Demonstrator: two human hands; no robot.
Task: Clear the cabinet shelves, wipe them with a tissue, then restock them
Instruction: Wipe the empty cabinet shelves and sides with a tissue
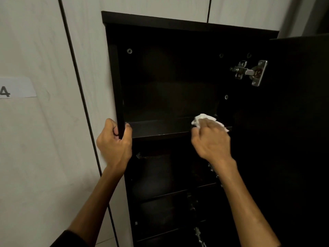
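Note:
A tall dark cabinet (178,25) stands open in front of me. Its top compartment is bare above a dark shelf (160,128). My right hand (211,139) holds a crumpled white tissue (204,118) against the right end of that shelf. My left hand (114,141) grips the cabinet's left side panel (119,97) at shelf height, fingers curled round its front edge. Lower shelves (169,193) are dim, and what lies on them is hard to make out.
The cabinet door (293,122) hangs open on the right, held by a metal hinge (249,72). Pale wall panels (44,139) with dark seams fill the left side, one carrying a paper label with the figure 4 (10,90).

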